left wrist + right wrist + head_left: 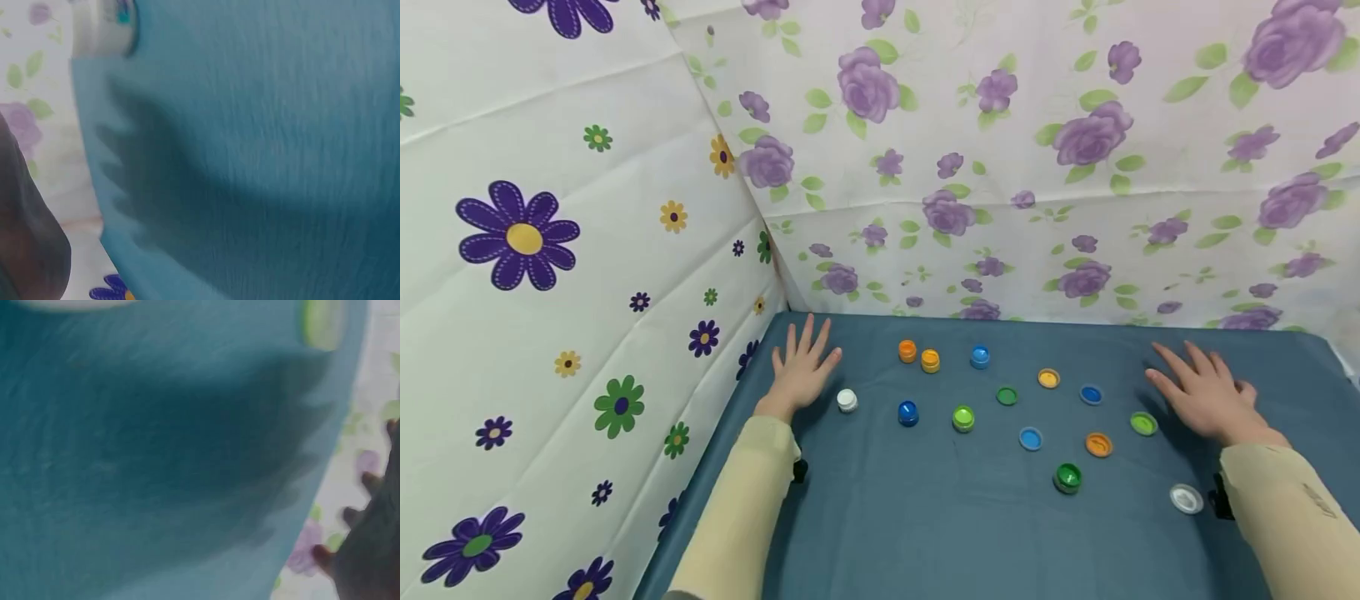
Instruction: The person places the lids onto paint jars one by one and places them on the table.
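My left hand (pixel 799 377), fingers spread, is over the table's far left corner and holds nothing. Nearest to it stands a white paint pot (pixel 847 401), also partly seen in the left wrist view. My right hand (pixel 1210 398) is over the right side, fingers extended, also holding nothing. Just left of its fingers lies a light green lid (pixel 1144 423); a white lid (pixel 1186 499) lies near the right wrist. Each hand casts a shadow on the cloth in its wrist view. Open pots between the hands include orange (pixel 907 351), dark blue (pixel 908 413), light green (pixel 963 418) and dark green (pixel 1067 477).
A yellow-orange pot (pixel 930 361) and a light blue pot (pixel 980 357) stand toward the back. Loose lids lie right of centre: green (pixel 1007 396), yellow (pixel 1048 378), blue (pixel 1092 394), light blue (pixel 1031 438) and orange (pixel 1099 444). Flowered sheets border the blue-grey tablecloth (pixel 925 533).
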### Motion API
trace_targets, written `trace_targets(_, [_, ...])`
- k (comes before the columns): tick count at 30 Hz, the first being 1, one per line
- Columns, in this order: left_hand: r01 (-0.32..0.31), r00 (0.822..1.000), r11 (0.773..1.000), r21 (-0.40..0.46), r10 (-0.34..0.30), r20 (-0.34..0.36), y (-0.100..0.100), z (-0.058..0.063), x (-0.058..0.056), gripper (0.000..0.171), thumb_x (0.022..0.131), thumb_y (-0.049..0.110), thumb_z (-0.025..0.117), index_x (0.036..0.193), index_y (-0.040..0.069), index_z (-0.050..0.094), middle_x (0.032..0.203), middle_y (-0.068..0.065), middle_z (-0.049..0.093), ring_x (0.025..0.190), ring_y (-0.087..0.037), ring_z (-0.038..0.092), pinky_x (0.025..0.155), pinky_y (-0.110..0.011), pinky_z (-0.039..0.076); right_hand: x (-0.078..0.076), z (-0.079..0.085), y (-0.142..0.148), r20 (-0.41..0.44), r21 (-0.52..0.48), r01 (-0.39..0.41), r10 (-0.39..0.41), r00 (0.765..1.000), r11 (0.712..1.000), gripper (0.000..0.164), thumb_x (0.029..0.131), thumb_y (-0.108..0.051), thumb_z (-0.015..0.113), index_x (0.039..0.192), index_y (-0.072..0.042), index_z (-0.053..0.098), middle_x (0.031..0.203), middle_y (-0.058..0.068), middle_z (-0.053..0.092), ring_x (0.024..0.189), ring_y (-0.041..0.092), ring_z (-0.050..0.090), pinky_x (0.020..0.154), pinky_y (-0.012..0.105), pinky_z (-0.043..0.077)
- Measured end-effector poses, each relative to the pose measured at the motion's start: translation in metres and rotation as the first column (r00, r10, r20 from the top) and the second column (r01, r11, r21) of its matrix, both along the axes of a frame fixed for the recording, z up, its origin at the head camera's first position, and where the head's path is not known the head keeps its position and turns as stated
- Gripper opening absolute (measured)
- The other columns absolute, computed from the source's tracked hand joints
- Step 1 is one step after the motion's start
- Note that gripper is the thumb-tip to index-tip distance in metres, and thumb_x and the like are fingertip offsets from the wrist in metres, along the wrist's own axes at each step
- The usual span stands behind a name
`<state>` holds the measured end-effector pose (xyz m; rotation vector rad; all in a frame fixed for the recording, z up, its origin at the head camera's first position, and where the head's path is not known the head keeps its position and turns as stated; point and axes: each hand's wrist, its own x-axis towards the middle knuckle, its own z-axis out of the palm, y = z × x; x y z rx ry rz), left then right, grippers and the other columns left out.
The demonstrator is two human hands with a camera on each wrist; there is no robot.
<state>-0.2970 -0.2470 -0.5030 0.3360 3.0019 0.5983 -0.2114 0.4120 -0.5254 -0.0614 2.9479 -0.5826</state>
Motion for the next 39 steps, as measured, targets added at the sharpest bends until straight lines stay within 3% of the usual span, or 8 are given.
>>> trace_targets(5, [-0.018,1.000,0.977,0.213,0.019,-0.004,0.000,0.006,0.018,0.077,0.113,0.065,0.023,0.174,0.020,0.013,0.180,-0.012,0.002,0.163,-0.043,-0.004,0.119,-0.079,0.003,0.006,0.011,-0.005,0.003,-0.112,-0.043,0.044,0.999,0.993,0.075,0.117,-0.053,0.031,0.168,0.000,0.023,0.162,0.046,0.018,0.142,0.072,0.018,0.098,0.089,0.021])
trace_targets(11, [-0.055,0.996,0.899,0.434,0.082,-0.043,0.004,0.010,0.049,0.067,0.117,0.046,0.039,0.170,0.007,0.029,0.174,-0.023,0.023,0.159,-0.049,0.016,0.124,-0.070,0.014,0.030,0.023,-0.009,0.037,-0.117,-0.039,0.044,0.998,0.992,0.074,0.115,-0.052,0.041,0.158,0.008,0.043,0.152,0.045,0.040,0.133,0.068,0.039,0.095,0.078,0.040])
trace_targets(15, [-0.161,0.985,0.811,0.562,0.172,0.034,0.006,0.006,0.069,0.061,0.115,0.037,0.050,0.167,0.008,0.036,0.168,-0.021,0.037,0.156,-0.042,0.032,0.125,-0.060,0.025,0.050,0.024,-0.014,0.082,-0.098,0.009,-0.001,0.997,0.995,0.076,0.115,-0.055,0.042,0.154,0.010,0.046,0.148,0.044,0.046,0.126,0.066,0.049,0.086,0.071,0.050])
trace_targets(19, [-0.319,0.947,0.689,0.651,0.261,0.187,0.010,-0.001,0.082,0.059,0.112,0.027,0.059,0.163,0.005,0.042,0.154,-0.021,0.053,0.142,-0.038,0.050,0.115,-0.055,0.042,0.069,0.024,-0.020,0.128,-0.102,0.040,-0.026,0.991,0.994,0.078,0.114,-0.056,0.041,0.154,0.011,0.046,0.144,0.043,0.050,0.118,0.062,0.056,0.080,0.063,0.054])
trace_targets(21, [-0.370,0.929,0.660,0.655,0.289,0.233,0.013,-0.007,0.085,0.059,0.108,0.021,0.064,0.161,0.003,0.045,0.147,-0.022,0.058,0.132,-0.036,0.056,0.107,-0.052,0.047,0.076,0.023,-0.023,0.161,-0.108,0.045,-0.028,0.987,0.993,0.080,0.114,-0.058,0.042,0.154,0.011,0.045,0.144,0.044,0.050,0.116,0.061,0.059,0.079,0.060,0.055])
trace_targets(27, [-0.410,0.912,0.701,0.584,0.305,0.273,0.021,-0.022,0.091,0.068,0.097,0.016,0.078,0.158,0.004,0.050,0.134,-0.019,0.062,0.103,-0.027,0.059,0.085,-0.039,0.049,0.089,0.015,-0.027,0.267,-0.107,0.067,-0.036,0.963,0.992,0.091,0.109,-0.065,0.048,0.155,0.013,0.041,0.139,0.043,0.055,0.110,0.058,0.063,0.076,0.057,0.055])
trace_targets(31, [-0.407,0.913,0.716,0.567,0.312,0.261,0.028,-0.026,0.090,0.065,0.094,0.014,0.082,0.153,0.003,0.056,0.128,-0.019,0.061,0.093,-0.025,0.057,0.080,-0.038,0.049,0.097,0.009,-0.025,0.299,-0.117,0.070,-0.032,0.954,0.991,0.094,0.106,-0.064,0.057,0.154,0.016,0.039,0.141,0.046,0.051,0.110,0.058,0.064,0.077,0.057,0.057])
trace_targets(39, [-0.413,0.910,0.751,0.516,0.369,0.191,0.038,-0.029,0.086,0.052,0.091,0.015,0.087,0.138,0.002,0.068,0.128,-0.021,0.063,0.113,-0.035,0.058,0.095,-0.053,0.050,0.107,0.001,-0.029,0.302,-0.111,0.057,-0.021,0.953,0.992,0.095,0.100,-0.059,0.070,0.152,0.015,0.041,0.136,0.048,0.050,0.109,0.057,0.064,0.081,0.059,0.056])
